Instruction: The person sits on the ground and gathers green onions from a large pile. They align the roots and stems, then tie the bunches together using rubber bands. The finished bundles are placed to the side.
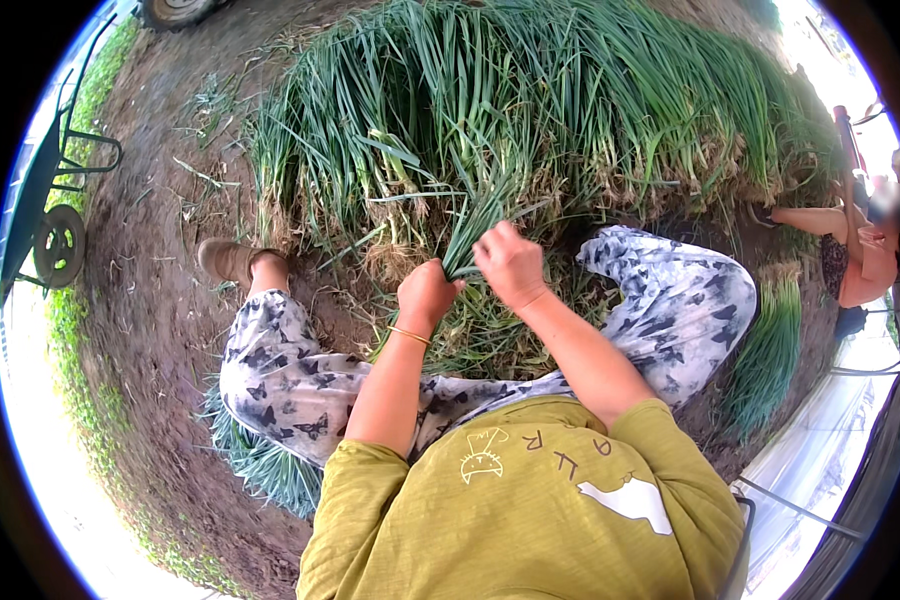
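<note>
Left hand (427, 293) fisted around the scallion bunch (470, 235), right hand (510, 265) pinching leaves; she'd best keep the roots aligned and the grip snug.

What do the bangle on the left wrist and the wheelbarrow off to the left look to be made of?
The bangle looks like thin metal, gold-coloured and smooth, though plastic cannot be ruled out at this size. It sits on the left hand's wrist, and that hand grips a bunch of green onion leaves. The wheelbarrow seems to be painted metal: a dark green tray on thin tube legs, with a black, probably rubber, tyre.
</note>
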`<state>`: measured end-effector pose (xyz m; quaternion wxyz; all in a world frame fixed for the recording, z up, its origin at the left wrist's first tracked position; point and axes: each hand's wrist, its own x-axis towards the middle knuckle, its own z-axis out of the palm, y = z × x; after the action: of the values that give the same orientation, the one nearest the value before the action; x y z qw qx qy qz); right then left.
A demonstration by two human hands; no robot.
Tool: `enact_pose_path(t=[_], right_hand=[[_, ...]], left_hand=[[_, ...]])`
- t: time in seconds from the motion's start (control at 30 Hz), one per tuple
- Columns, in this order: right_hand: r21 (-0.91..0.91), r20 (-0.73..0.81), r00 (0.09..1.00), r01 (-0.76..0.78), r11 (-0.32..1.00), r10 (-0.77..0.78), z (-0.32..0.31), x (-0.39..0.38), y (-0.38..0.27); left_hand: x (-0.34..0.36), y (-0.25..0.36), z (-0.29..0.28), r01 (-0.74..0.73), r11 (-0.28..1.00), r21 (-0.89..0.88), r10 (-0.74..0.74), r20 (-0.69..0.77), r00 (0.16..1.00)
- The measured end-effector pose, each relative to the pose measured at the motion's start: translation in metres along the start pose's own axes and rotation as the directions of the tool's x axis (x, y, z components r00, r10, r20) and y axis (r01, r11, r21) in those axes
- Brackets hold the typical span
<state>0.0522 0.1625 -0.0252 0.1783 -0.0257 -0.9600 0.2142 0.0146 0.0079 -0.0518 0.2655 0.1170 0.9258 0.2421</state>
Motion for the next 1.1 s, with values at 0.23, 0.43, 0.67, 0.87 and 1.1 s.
enact_pose_path(t=[0.23,0.43,0.67,0.87,1.1], right_hand=[[0.045,0.224,0.974,-0.047,0.998,0.036,-0.012,0.014,0.005],[0.038,0.215,0.974,0.066,0.997,-0.072,0.011,0.0,-0.011],[0.188,-0.129,0.966,-0.199,0.962,0.225,-0.037,0.033,0.042],[0.108,0.139,0.989,0.033,0.994,-0.048,-0.033,0.023,0.026],[0.087,-0.098,0.985,-0.131,0.988,0.139,-0.014,0.017,0.04]], left_hand=[[-0.003,0.0,0.005,-0.016,0.995,0.1,0.02,-0.038,0.999],[-0.003,0.002,0.007,-0.025,0.995,0.094,0.029,-0.039,0.999],[-0.002,-0.003,0.0,0.015,0.998,0.069,-0.011,-0.062,0.998],[0.001,-0.002,0.004,-0.011,0.999,0.043,0.013,-0.054,0.998],[-0.004,0.001,0.003,-0.025,0.998,0.058,0.029,-0.065,0.997]])
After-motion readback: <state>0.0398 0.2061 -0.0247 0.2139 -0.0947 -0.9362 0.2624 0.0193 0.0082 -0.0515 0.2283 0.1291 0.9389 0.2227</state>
